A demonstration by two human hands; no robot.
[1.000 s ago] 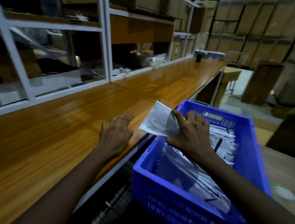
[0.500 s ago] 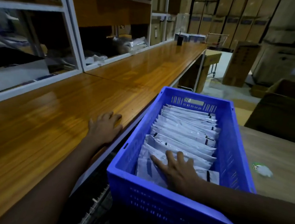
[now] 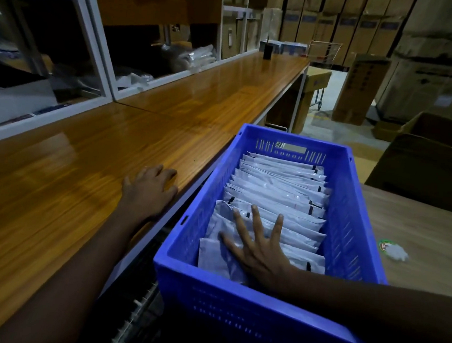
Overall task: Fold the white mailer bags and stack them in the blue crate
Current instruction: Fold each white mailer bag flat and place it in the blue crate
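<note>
Pressing down on the white mailer bags, our right grip is lying wide, fingers straight and splayed, holding nothing. The bags are sitting inside the blue crate, folded into flat, glossy rectangles. They are overlapping like shingles in one row running from under the palm toward the far wall. The ones directly beneath the grip are looking more crinkled and slightly askew. Thin dark strips are showing on the bag edges to the right of the fingertips. We are counting more than ten bags, though the overlaps are making an exact number impossible to tell. We are seeing one crate: rectangular moulded plastic with slotted walls and a pale label on the wall beyond the fingertips.

Our left grip is resting palm down with relaxed fingers, holding nothing. It is lying on the edge of the desk, to the left of the right grip and outside the crate. This desk is long and glossy, with orange-brown wood grain. Beyond the left grip, white-framed shelving is holding clear plastic packets.

To the right of the right grip, past the crate wall, a second desk of paler, matte wood grain is carrying one crumpled white scrap. Beyond it, brown cardboard boxes are standing.
</note>
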